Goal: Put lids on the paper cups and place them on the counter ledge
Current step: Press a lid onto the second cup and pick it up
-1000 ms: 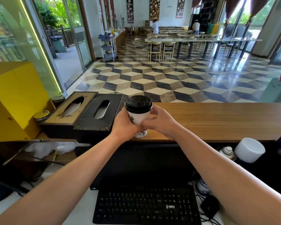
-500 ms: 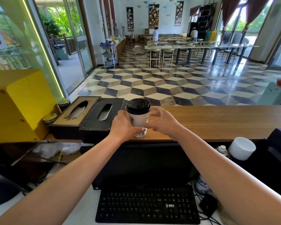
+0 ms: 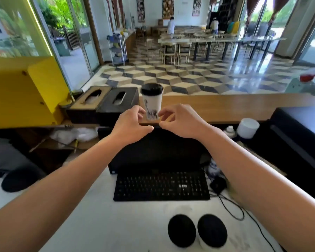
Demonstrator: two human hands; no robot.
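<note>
A white paper cup [image 3: 152, 104] with a black lid and a dark drawing stands upright on the wooden counter ledge [image 3: 225, 106], close to its near edge. My left hand [image 3: 130, 122] and my right hand [image 3: 178, 120] hover just in front of the cup's base, one on each side, fingers loosely curled and apart, holding nothing. Two more cups with black lids [image 3: 181, 230] [image 3: 212, 230] stand side by side on the white desk near the bottom of the view.
Two tissue boxes [image 3: 105, 100] sit on the ledge left of the cup, beside a yellow box [image 3: 25, 91]. Below the ledge are a black monitor [image 3: 158, 151], a keyboard [image 3: 161, 185], cables, a white bowl [image 3: 247, 127] and a black machine [image 3: 298, 135].
Both hands have let go of the lidded cup and drawn back toward me. The cup stays standing on the ledge. The view has tilted down, showing two lidded cups on the desk.
</note>
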